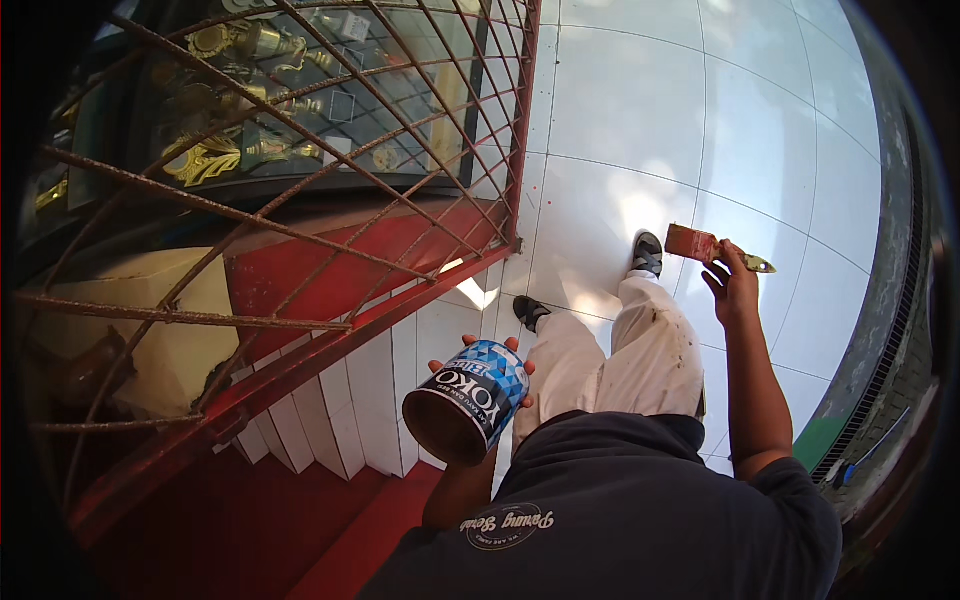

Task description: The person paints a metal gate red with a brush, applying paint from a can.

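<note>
My left hand point(526, 384) is wrapped around a paint can point(487, 378) with a blue-and-white triangle pattern and a dark label band. The can is tilted, its round end toward me looking hollow and dark brown; how much paint is inside I cannot tell. Out to the right, my right hand point(738, 288) grips a flat paintbrush point(692, 243) by its pale, paint-smeared handle. Red paint coats the bristles, which point left above my shoe. Brush and can are well apart, and neither touches the grille.
A rusty lattice grille point(268, 212) in a red frame point(330, 358) stands at left. Behind it are gold trophies point(205, 160) in a glass case and a cream block point(150, 320). White tiles point(625, 110) lie underfoot; a drain grating point(868, 400) runs along the right.
</note>
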A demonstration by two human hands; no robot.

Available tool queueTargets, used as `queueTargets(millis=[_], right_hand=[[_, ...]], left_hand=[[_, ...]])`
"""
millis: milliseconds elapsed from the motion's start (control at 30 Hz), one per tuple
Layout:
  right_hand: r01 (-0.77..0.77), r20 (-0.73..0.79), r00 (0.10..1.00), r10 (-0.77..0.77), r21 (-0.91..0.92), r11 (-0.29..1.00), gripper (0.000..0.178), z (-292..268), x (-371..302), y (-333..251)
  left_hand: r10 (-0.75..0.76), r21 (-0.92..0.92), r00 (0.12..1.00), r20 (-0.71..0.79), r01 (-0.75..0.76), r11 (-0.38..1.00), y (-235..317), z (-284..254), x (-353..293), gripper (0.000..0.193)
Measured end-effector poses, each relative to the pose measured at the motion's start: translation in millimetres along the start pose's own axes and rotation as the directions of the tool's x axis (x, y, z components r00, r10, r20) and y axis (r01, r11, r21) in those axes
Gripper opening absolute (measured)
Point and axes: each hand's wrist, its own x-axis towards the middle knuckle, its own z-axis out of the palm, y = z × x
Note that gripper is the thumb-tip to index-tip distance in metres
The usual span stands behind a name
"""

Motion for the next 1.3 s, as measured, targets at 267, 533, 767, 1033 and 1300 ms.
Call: queueTargets(millis=[267, 533, 767, 1033, 1300], right_hand=[[0.028, 0.099, 0.995, -0.022, -0.063, 0.998, 0.034, -39, -11, -92], [0.513, 0.338, 0.769, -0.542, -0.833, 0.208, 0.026, -92, 35, -136], [0.163, -0.064, 0.84, -0.538, -0.917, 0.364, 0.034, -245, 36, -123], [-0.308, -0.273, 0.904, -0.328, -0.949, -0.06, 0.038, -343, -57, -113], [-0.254, -0.185, 0.949, -0.257, -0.928, -0.272, 0.042, -333, 36, -193]], left_hand=[[0.117, 0.131, 0.978, 0.174, -0.141, 0.981, -81, 60, 0, 0.055], [0.256, 0.114, 0.936, 0.243, -0.29, 0.95, -118, 84, -14, 0.053], [0.278, 0.081, 0.912, 0.302, -0.316, 0.945, -119, 85, -11, 0.051], [0.348, 0.148, 0.856, 0.383, -0.428, 0.891, -135, 87, 8, 0.055], [0.534, -0.053, 0.763, 0.365, -0.556, 0.83, -194, 76, 40, 0.057]])
